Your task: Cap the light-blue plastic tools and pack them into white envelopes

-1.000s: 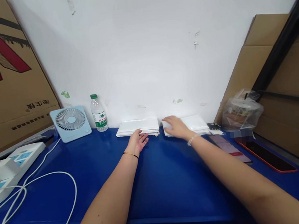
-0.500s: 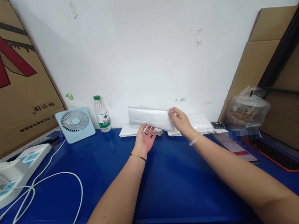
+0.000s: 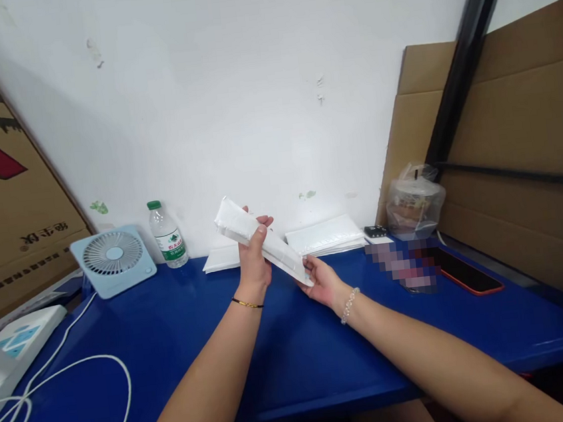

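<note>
A long flat white packet (image 3: 276, 250) is held up above the blue table, slanting down to the right. My left hand (image 3: 255, 250) grips it around the middle, thumb across its front and fingers behind. At its lower right end, my right hand (image 3: 322, 280) holds the edge between thumb and fingers. Behind the hands lie two piles of similar white packets against the wall: the left pile (image 3: 220, 260), partly hidden by my left hand, and the right pile (image 3: 325, 234).
On the blue table (image 3: 186, 355), a light-blue fan (image 3: 114, 259) and a water bottle (image 3: 167, 236) stand at left, near a power strip (image 3: 21, 346) with loose white cables. To the right are a phone (image 3: 469, 270), a bagged tub (image 3: 414, 204) and cardboard (image 3: 521, 145).
The packet has turned from nearly level to a steep slant. My left hand has closed around it, and my right hand has moved down to its lower end. The view has shifted right.
</note>
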A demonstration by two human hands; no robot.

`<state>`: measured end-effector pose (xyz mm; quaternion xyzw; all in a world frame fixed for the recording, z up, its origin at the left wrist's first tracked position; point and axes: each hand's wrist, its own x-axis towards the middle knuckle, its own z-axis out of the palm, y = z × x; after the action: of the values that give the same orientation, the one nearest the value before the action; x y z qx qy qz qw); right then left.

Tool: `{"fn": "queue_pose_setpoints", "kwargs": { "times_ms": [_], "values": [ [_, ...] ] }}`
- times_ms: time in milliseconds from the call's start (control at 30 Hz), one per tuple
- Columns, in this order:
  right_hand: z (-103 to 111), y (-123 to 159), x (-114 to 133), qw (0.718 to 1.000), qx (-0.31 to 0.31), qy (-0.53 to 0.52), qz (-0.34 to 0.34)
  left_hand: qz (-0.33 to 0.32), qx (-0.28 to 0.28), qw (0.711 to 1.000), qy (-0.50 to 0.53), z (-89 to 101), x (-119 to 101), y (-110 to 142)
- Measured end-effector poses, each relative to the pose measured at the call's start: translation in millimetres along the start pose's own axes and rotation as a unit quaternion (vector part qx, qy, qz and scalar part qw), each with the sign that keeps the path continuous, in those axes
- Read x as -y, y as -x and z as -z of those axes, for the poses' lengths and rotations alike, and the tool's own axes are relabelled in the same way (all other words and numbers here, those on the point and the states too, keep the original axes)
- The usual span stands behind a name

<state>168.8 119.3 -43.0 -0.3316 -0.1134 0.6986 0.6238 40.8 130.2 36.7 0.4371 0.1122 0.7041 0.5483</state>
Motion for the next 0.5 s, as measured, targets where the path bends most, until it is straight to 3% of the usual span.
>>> {"fn": "queue_pose_setpoints", "kwargs": {
  "times_ms": [167,300,500],
  "values": [
    [3,1,2,0.999,-0.030,0.002,0.011,-0.024,0.025,0.998,-0.061,-26.6,-7,-5],
    [6,0,5,0.995,-0.037,0.079,0.054,-0.018,-0.003,0.998,-0.053,-38.6,-14,-4],
    [15,-6,19,0.962,-0.059,0.215,0.160,-0.017,-0.064,0.997,-0.030,-27.7,-17,-7]
  ]
}}
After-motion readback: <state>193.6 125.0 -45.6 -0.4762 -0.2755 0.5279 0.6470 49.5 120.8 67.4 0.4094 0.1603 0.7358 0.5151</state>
